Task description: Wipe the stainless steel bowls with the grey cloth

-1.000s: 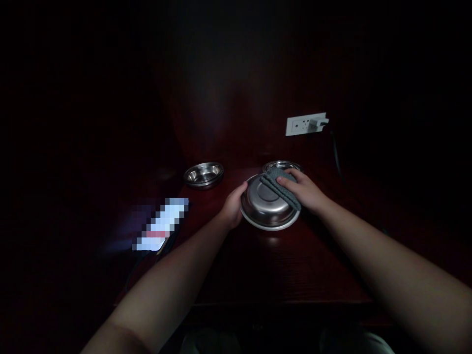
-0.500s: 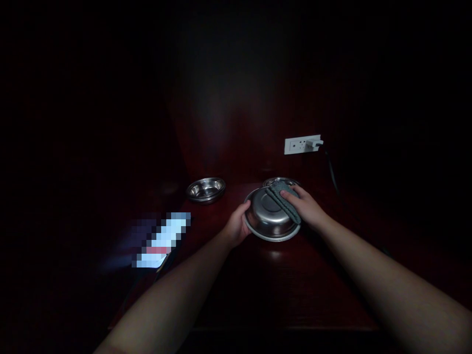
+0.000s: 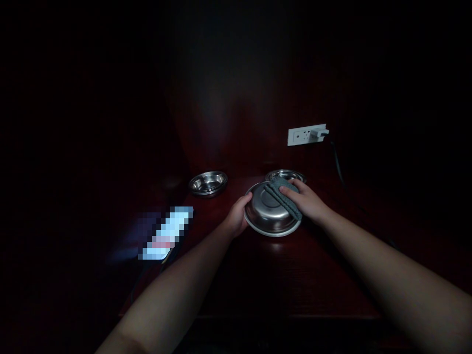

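A shiny steel bowl (image 3: 271, 221) is held tilted above the dark red table, its underside turned toward me. My left hand (image 3: 238, 216) grips its left rim, thumb on the outside and the other fingers hidden behind. Folded grey-green cloth (image 3: 282, 199) lies against the bowl's upper right side. My right hand (image 3: 304, 200) is closed on that cloth and presses it to the metal. Behind the bowl, partly covered by it and the cloth, rests another steel dish (image 3: 285, 174).
Stacked steel bowls (image 3: 208, 184) stand at the back left of the table (image 3: 280, 285). A lit, blurred-out screen (image 3: 167, 236) lies at the left edge. On the back wall is a white socket (image 3: 307, 134) with a plug and a dark cable (image 3: 338, 164).
The view has tipped slightly, so the scene sits a little higher. Both hands keep their hold, and the cloth has barely shifted on the bowl.
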`<action>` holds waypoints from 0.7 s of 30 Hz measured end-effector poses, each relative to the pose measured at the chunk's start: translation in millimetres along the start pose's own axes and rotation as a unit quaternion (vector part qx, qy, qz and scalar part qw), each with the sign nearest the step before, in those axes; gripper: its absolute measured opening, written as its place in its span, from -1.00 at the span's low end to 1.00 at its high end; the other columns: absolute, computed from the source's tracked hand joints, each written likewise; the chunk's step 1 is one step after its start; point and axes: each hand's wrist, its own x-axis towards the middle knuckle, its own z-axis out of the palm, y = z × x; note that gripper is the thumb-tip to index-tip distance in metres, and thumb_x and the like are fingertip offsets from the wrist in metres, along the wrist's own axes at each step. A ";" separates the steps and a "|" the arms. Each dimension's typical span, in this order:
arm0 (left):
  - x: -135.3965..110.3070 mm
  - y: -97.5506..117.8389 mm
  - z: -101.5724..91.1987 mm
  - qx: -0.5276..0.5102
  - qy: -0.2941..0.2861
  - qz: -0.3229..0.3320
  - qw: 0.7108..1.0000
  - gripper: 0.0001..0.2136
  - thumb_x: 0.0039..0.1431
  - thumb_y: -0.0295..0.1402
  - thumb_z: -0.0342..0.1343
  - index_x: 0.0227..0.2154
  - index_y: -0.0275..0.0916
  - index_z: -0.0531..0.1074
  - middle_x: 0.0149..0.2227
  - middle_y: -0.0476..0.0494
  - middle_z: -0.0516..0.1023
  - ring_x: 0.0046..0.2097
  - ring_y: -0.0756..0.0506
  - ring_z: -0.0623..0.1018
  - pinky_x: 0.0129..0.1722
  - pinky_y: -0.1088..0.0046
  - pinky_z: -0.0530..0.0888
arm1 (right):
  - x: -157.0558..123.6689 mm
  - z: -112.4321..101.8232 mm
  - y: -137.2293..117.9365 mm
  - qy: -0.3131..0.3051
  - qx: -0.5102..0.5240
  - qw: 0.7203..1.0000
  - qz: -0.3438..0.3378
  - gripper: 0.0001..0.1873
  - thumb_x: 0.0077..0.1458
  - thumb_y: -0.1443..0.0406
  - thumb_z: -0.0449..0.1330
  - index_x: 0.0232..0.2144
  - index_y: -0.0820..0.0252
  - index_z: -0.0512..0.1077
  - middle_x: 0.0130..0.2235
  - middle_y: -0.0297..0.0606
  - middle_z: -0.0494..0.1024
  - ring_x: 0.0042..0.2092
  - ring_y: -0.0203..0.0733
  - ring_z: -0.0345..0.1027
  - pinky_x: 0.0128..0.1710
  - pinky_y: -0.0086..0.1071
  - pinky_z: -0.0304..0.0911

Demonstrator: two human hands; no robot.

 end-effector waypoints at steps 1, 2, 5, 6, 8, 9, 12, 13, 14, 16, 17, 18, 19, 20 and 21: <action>0.6 -0.3 -0.4 -0.001 0.001 0.001 1.000 -0.67 0.16 -0.28 0.01 -0.10 -0.38 0.43 -0.19 -0.29 0.57 -0.04 -0.19 0.52 0.07 0.24 0.33 | 0.1 0.1 0.5 -0.004 0.004 1.000 -0.001 -0.54 -0.07 -0.02 0.19 -0.20 0.15 0.36 -0.23 -0.21 0.52 -0.22 -0.09 0.41 -0.19 -0.22 0.29; 1.1 -0.7 -0.7 -0.002 0.001 0.003 1.000 -0.68 0.16 -0.28 0.01 -0.11 -0.38 0.44 -0.18 -0.29 0.57 -0.04 -0.19 0.51 0.08 0.24 0.33 | 0.3 0.1 1.1 -0.008 0.009 1.000 -0.003 -0.55 -0.07 -0.01 0.19 -0.21 0.15 0.36 -0.24 -0.21 0.52 -0.22 -0.09 0.42 -0.19 -0.23 0.29; 2.3 -1.2 -1.3 -0.002 -0.001 0.007 1.000 -0.68 0.16 -0.27 0.01 -0.12 -0.36 0.45 -0.18 -0.27 0.57 -0.04 -0.18 0.51 0.10 0.25 0.30 | 0.3 -0.6 2.3 -0.023 0.026 0.999 -0.015 -0.58 -0.06 -0.01 0.19 -0.25 0.15 0.37 -0.26 -0.23 0.52 -0.24 -0.11 0.42 -0.22 -0.25 0.30; 2.4 -1.2 -1.1 0.001 0.000 0.006 1.000 -0.69 0.16 -0.28 0.01 -0.12 -0.36 0.45 -0.18 -0.27 0.57 -0.04 -0.18 0.51 0.10 0.25 0.29 | 0.2 -0.9 2.5 -0.029 0.031 0.999 -0.017 -0.58 -0.06 -0.01 0.19 -0.26 0.15 0.37 -0.27 -0.23 0.52 -0.25 -0.11 0.42 -0.22 -0.26 0.30; 1.9 -0.6 -0.3 0.004 0.002 0.003 1.000 -0.69 0.17 -0.28 0.00 -0.12 -0.35 0.45 -0.18 -0.26 0.58 -0.03 -0.18 0.51 0.11 0.25 0.28 | -0.1 -1.1 2.7 -0.035 0.037 0.999 -0.016 -0.58 -0.06 -0.01 0.20 -0.26 0.14 0.38 -0.28 -0.24 0.52 -0.26 -0.12 0.42 -0.24 -0.26 0.30; 1.4 -0.1 0.5 0.004 0.003 0.002 1.000 -0.68 0.17 -0.28 -0.01 -0.11 -0.35 0.44 -0.18 -0.26 0.58 -0.02 -0.18 0.50 0.12 0.24 0.27 | -0.2 -0.9 2.9 -0.036 0.039 0.998 -0.017 -0.58 -0.07 -0.01 0.20 -0.26 0.14 0.38 -0.28 -0.24 0.53 -0.26 -0.12 0.42 -0.23 -0.26 0.30; -0.8 2.1 2.9 -0.007 -0.006 -0.011 1.000 -0.64 0.18 -0.24 -0.05 -0.07 -0.36 0.42 -0.17 -0.27 0.57 -0.01 -0.20 0.49 0.12 0.22 0.26 | 0.2 1.0 3.4 -0.023 0.068 0.997 -0.018 -0.56 -0.10 -0.01 0.23 -0.25 0.15 0.41 -0.29 -0.24 0.53 -0.26 -0.12 0.43 -0.24 -0.26 0.30; -1.5 3.0 3.4 -0.016 -0.009 -0.015 1.000 -0.62 0.19 -0.22 -0.06 -0.06 -0.37 0.41 -0.17 -0.28 0.57 -0.01 -0.20 0.49 0.12 0.20 0.26 | 0.6 1.9 3.6 -0.014 0.088 0.996 -0.016 -0.55 -0.11 -0.01 0.24 -0.24 0.16 0.41 -0.29 -0.24 0.53 -0.27 -0.12 0.43 -0.24 -0.27 0.30; -2.2 3.9 3.6 -0.027 -0.012 -0.017 0.999 -0.60 0.20 -0.20 -0.08 -0.05 -0.37 0.40 -0.17 -0.29 0.57 -0.01 -0.21 0.49 0.11 0.19 0.27 | 1.2 2.6 3.8 -0.004 0.111 0.994 -0.013 -0.54 -0.12 -0.01 0.25 -0.24 0.17 0.42 -0.29 -0.24 0.53 -0.28 -0.13 0.43 -0.25 -0.28 0.31; -3.0 5.9 3.1 -0.054 -0.009 -0.016 0.998 -0.57 0.20 -0.16 -0.12 -0.05 -0.38 0.39 -0.18 -0.31 0.56 -0.03 -0.21 0.50 0.08 0.18 0.30 | 2.6 3.2 4.4 0.024 0.147 0.989 -0.007 -0.53 -0.14 0.00 0.27 -0.24 0.17 0.42 -0.30 -0.24 0.53 -0.29 -0.14 0.42 -0.26 -0.29 0.31; -3.2 6.8 2.5 -0.067 -0.005 -0.010 0.998 -0.56 0.20 -0.15 -0.13 -0.05 -0.39 0.38 -0.19 -0.32 0.56 -0.05 -0.21 0.51 0.06 0.19 0.33 | 3.4 2.9 4.9 0.038 0.157 0.987 -0.006 -0.53 -0.15 0.00 0.27 -0.24 0.16 0.43 -0.32 -0.25 0.53 -0.30 -0.14 0.42 -0.27 -0.30 0.31; -3.4 7.5 1.7 -0.078 0.000 -0.004 0.997 -0.55 0.20 -0.13 -0.14 -0.06 -0.41 0.37 -0.20 -0.33 0.56 -0.07 -0.21 0.52 0.03 0.21 0.35 | 4.2 2.3 5.5 0.051 0.163 0.985 -0.008 -0.54 -0.16 0.00 0.27 -0.25 0.15 0.42 -0.33 -0.27 0.53 -0.32 -0.15 0.42 -0.29 -0.30 0.31; -3.6 7.9 0.9 -0.086 0.002 0.002 0.996 -0.54 0.20 -0.12 -0.14 -0.07 -0.42 0.37 -0.22 -0.34 0.56 -0.08 -0.20 0.53 0.01 0.23 0.37 | 5.0 1.5 6.3 0.062 0.165 0.984 -0.011 -0.54 -0.16 0.00 0.27 -0.26 0.14 0.42 -0.35 -0.28 0.52 -0.34 -0.16 0.41 -0.31 -0.31 0.31; -3.9 8.1 0.2 -0.090 0.000 0.004 0.996 -0.53 0.19 -0.11 -0.14 -0.08 -0.43 0.37 -0.22 -0.35 0.56 -0.10 -0.20 0.53 -0.01 0.24 0.38 | 5.7 0.7 7.1 0.070 0.162 0.984 -0.017 -0.55 -0.16 -0.01 0.27 -0.27 0.13 0.42 -0.36 -0.29 0.51 -0.35 -0.16 0.41 -0.32 -0.31 0.31; -4.2 7.8 -0.3 -0.088 -0.007 0.001 0.996 -0.53 0.19 -0.10 -0.14 -0.08 -0.43 0.37 -0.22 -0.35 0.56 -0.11 -0.19 0.54 -0.03 0.26 0.40 | 6.3 -0.1 8.1 0.075 0.156 0.985 -0.024 -0.55 -0.15 -0.02 0.26 -0.27 0.13 0.41 -0.36 -0.30 0.51 -0.35 -0.16 0.40 -0.33 -0.31 0.32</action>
